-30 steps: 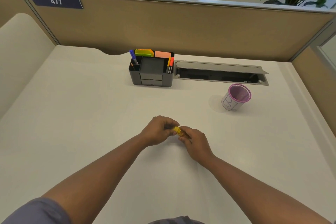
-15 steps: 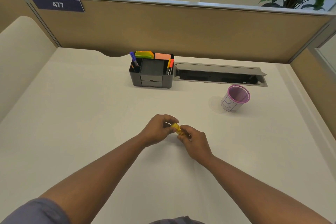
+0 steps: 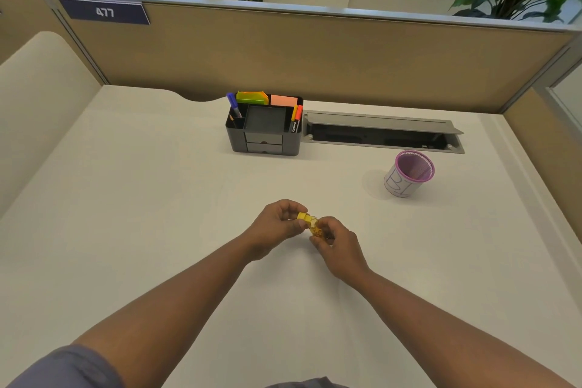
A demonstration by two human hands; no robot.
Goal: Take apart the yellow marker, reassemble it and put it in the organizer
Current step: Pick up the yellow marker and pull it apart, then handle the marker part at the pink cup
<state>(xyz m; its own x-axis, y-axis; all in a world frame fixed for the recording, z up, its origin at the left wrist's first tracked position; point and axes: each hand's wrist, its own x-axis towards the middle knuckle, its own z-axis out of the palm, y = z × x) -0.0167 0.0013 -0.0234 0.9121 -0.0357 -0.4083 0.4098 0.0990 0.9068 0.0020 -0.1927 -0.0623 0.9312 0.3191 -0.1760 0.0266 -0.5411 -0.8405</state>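
**Marker worked between both hands, well short of the organizer**

The yellow marker [image 3: 310, 223] sits pinched between the two hands, above the surface [image 3: 141, 214] and well in front of the organizer [image 3: 266, 132]. The left hand [image 3: 278, 224] is closed on one end, the right hand [image 3: 335, 244] on the other. Against a second ago, more yellow shows between the fingertips: then only a sliver was visible, now a short stretch with what looks like a seam or bend in it (too small to say whether the parts have separated). I read this as the pulling-apart step just starting to give. The pink mesh cup [image 3: 409, 173], to the right of the organizer, and the organizer itself play no part yet. Reassembly and stowing remain ahead.
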